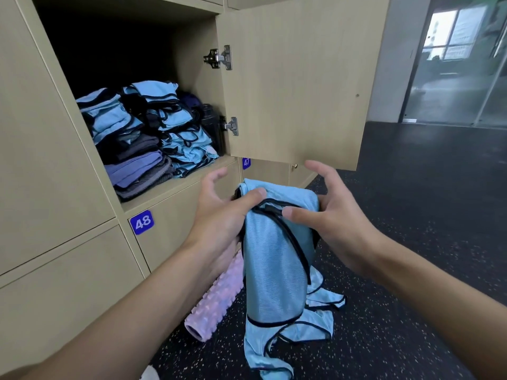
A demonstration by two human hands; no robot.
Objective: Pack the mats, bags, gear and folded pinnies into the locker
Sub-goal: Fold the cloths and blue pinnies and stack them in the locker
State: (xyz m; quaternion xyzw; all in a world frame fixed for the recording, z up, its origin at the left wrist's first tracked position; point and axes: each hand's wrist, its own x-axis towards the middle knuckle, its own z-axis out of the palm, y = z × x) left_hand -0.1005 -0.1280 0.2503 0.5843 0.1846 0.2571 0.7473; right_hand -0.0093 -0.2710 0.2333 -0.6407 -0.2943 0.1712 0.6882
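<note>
I hold a light blue pinny (277, 259) with black trim in front of me, below the open locker; it hangs down partly folded, its loose end trailing near the floor. My left hand (222, 212) pinches its top edge with the thumb. My right hand (334, 212) grips the right side, thumb on the black trim. The open locker (170, 187) at upper left holds stacks of folded blue pinnies (181, 124), with folded grey and purple mats (137, 168) at the left under more pinnies. A dark bottle (212, 127) stands at the locker's right wall.
The locker door (301, 78) stands open to the right, just above my hands. A pink knobbly foam roller (216, 294) lies on the dark speckled floor (411, 270) below the pinny. Closed lockers marked 48 (141, 222) and 47 (246, 162) sit beneath. A glass partition is at far right.
</note>
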